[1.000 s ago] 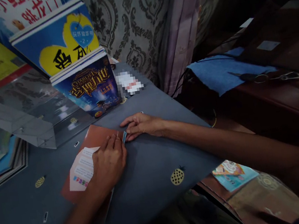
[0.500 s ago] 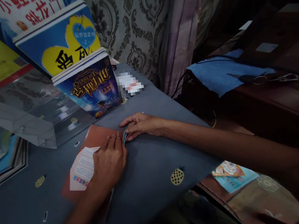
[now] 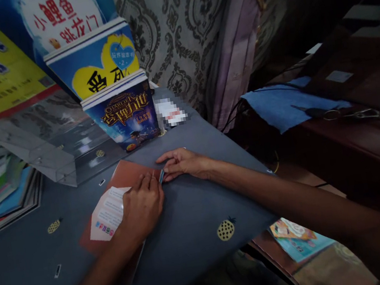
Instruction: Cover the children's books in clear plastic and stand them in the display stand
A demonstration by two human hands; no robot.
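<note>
A thin reddish-brown book (image 3: 120, 173) with a pale text panel lies at a slant on the grey-blue tablecloth. My left hand (image 3: 145, 202) rests on its right side, palm down, with the fingers laid over the cover. At the book's upper right corner my right hand (image 3: 182, 164) pinches a small light-blue piece (image 3: 161, 176) between thumb and fingers. Whether that piece belongs to the book or is separate, I cannot tell. My left fingertips are close beside it, and the left hand hides part of the book.
Behind my hands a clear stand (image 3: 64, 173) holds several upright picture books (image 3: 125, 116). More books (image 3: 14, 188) are stacked at the left. The table's right edge slants past my right forearm; beyond it are a blue cloth (image 3: 273, 106), scissors (image 3: 336, 114) and a low booklet (image 3: 303, 242).
The view has shifted slightly, so the scene sits a little lower and mostly further right. Both hands keep nearly the same pose at the book's corner.
</note>
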